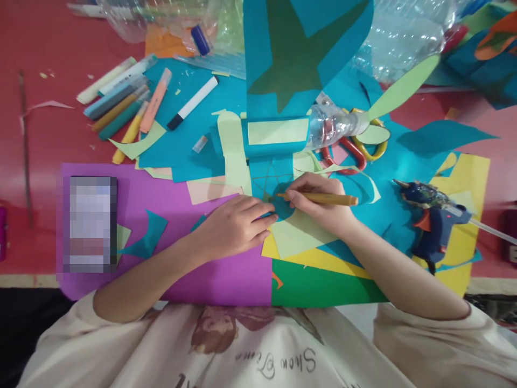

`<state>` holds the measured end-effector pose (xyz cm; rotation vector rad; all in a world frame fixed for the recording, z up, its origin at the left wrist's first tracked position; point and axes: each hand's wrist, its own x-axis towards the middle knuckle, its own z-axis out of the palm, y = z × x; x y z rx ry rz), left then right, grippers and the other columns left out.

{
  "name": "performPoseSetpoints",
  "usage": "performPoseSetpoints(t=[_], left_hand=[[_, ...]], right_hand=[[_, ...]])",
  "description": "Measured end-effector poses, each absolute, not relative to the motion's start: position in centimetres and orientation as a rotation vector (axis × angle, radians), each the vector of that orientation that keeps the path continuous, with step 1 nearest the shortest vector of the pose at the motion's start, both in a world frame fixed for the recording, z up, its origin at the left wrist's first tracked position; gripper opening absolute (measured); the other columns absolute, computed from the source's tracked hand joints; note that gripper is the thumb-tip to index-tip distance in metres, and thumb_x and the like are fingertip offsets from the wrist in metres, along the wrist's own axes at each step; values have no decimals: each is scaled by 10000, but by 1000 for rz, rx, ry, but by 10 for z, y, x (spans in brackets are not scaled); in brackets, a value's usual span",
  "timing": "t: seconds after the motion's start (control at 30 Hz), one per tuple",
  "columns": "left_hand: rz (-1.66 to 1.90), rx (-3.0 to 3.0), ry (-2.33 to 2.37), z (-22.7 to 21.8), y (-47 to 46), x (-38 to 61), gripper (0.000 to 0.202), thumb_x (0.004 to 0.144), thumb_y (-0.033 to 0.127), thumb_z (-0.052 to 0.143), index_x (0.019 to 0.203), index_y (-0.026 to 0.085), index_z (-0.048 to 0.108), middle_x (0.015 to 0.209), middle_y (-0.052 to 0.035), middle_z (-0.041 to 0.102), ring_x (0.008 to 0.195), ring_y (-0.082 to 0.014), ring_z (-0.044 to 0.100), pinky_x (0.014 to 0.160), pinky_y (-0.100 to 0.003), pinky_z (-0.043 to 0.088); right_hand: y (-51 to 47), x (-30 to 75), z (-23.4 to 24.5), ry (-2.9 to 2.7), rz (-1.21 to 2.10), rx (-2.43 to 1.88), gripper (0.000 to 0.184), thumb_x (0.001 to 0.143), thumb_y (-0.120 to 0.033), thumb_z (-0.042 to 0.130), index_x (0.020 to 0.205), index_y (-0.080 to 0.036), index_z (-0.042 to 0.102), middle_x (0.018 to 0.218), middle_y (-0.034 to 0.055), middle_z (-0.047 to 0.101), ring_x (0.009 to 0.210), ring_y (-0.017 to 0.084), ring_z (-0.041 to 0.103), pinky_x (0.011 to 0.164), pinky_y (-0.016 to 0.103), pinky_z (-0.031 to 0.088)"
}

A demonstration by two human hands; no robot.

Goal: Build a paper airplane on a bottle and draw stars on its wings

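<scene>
Between the fingers of my right hand (319, 203) is a brownish-yellow marker (333, 199), its tip down on a blue paper piece (271, 170). Lines of a star outline show on that paper. My left hand (238, 223) lies flat with fingers stretched out, their tips at the paper's lower left edge. Just beyond my hands, the blue paper joins a folded part with a pale green strip (278, 132). Above it stands a blue panel with a dark green star (291, 51). A pale green paper sheet (301, 234) lies under my right hand.
A glue gun (434, 226) lies at right on yellow paper. Scissors (351, 156) sit beside a clear bottle piece (331, 126). Several markers (121, 99) and a black-capped marker (193, 102) lie at back left. A blurred phone (92, 223) rests on purple paper (226, 280).
</scene>
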<state>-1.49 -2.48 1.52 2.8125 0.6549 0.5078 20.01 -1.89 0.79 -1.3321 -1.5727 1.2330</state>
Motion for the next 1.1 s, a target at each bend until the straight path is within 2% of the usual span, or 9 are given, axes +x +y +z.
performPoseSetpoints(t=[0.1, 0.27, 0.5, 0.77, 0.93, 1.1], left_hand=[[494, 2819, 644, 16, -26, -14, 237, 991, 178, 455, 1076, 115, 667, 1145, -83, 722, 976, -210, 655, 854, -349, 538], [492, 2812, 637, 16, -25, -14, 237, 988, 175, 456, 1069, 108, 668, 1136, -78, 729, 1000, -208, 653, 900, -334, 529], [451, 2791, 644, 14, -25, -14, 257, 1001, 197, 440, 1090, 124, 670, 1138, -78, 728, 1018, -207, 648, 901, -339, 533], [449, 2784, 650, 13, -25, -16, 282, 1014, 212, 417, 1116, 125, 665, 1170, -69, 721, 1010, -216, 649, 868, -354, 535], [484, 2784, 640, 15, -25, -15, 286, 1012, 191, 414, 1107, 101, 668, 1157, -76, 725, 991, -220, 652, 853, -352, 539], [444, 2779, 645, 13, -25, -15, 288, 1016, 211, 410, 1113, 129, 669, 1143, -73, 728, 1010, -210, 648, 869, -348, 539]], right_hand=[[-18, 200, 5, -1602, 1224, -1351, 206, 792, -335, 644, 659, -184, 605, 553, -11, 605, 476, 90, 514, 451, 216, 387], [-18, 200, 5, -1635, 1210, -1375, 217, 787, -345, 620, 644, -186, 590, 532, -22, 575, 479, 83, 472, 461, 216, 364], [-18, 199, 5, -1680, 1186, -1366, 215, 775, -308, 610, 604, -183, 577, 493, -34, 530, 471, 75, 443, 452, 211, 333], [-16, 200, 5, -1580, 1205, -1359, 265, 800, -375, 630, 629, -180, 576, 552, -7, 587, 490, 84, 492, 446, 213, 348], [-17, 199, 3, -1623, 1140, -1368, 235, 791, -323, 624, 612, -183, 564, 522, -23, 562, 478, 78, 459, 461, 215, 350], [-17, 199, 5, -1668, 1157, -1371, 218, 769, -277, 603, 576, -183, 567, 493, -27, 549, 467, 79, 454, 454, 218, 334]])
